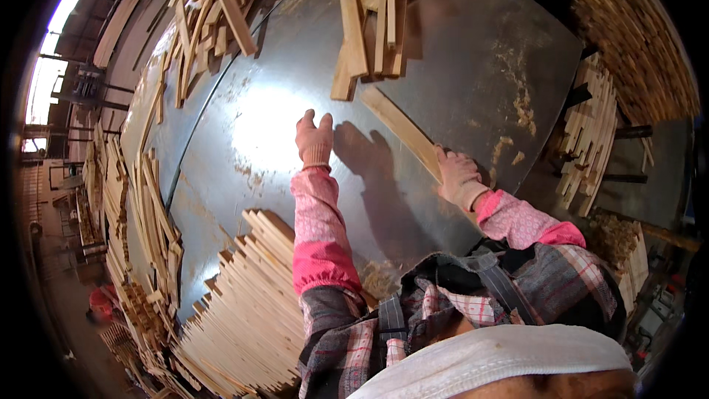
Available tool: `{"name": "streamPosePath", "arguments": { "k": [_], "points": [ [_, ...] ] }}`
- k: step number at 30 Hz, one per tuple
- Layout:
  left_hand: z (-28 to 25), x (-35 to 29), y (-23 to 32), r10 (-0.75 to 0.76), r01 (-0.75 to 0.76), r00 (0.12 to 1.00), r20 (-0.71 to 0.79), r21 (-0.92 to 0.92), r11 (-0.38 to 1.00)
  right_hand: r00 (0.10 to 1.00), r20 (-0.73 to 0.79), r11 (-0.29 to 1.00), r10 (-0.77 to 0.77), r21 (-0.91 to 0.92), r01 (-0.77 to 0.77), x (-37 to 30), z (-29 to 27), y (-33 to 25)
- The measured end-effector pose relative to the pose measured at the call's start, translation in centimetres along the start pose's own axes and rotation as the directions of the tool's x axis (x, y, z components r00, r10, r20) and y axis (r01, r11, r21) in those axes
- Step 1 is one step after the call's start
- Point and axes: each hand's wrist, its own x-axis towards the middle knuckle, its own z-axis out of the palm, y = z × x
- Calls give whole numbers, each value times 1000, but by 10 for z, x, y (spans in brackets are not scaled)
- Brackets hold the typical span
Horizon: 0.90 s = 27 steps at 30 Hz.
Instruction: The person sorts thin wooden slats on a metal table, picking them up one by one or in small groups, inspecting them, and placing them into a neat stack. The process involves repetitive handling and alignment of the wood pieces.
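My right hand (459,179), in a pale pink glove, is closed on a wooden slat (402,127). This slat slants across the metal table (458,66), its far end up and to the left, its near part passing under the hand. To the left, my gloved left hand (314,139) hovers over the shiny tabletop with its fingertips apart and nothing in it. Just beyond the held slat's far end lies a loose group of slats (353,22), some crossing over others. Pink sleeve covers (316,214) reach over both forearms.
A dense row of long slats (251,303) lies at the near left. Offcuts and slats (214,18) are heaped at the far left. Stacked boards (631,37) and slats on a rack (588,133) stand at the right, past the table edge. Wood shavings (521,103) dot the metal.
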Motion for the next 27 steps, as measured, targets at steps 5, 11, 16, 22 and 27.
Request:
{"name": "streamPosePath", "arguments": {
  "k": [5,11,16,22,27],
  "points": [
    [49,99,28,-8,21,998,63,-202,979,840,270,499,-471,867,1,-7,-31,121],
    [103,152,72,-21,31,984,178,-55,998,925,-123,195,-360,959,204,52,-161,134],
    [147,136,115,24,-69,980,196,226,972,845,-510,401,-164,748,529,232,-223,99],
    [156,106,108,-149,148,964,221,22,989,954,-203,503,219,862,68,282,-171,-17],
    [118,60,63,-197,315,897,395,-263,912,980,-199,434,16,884,173,216,-129,-34]
  ]
}}
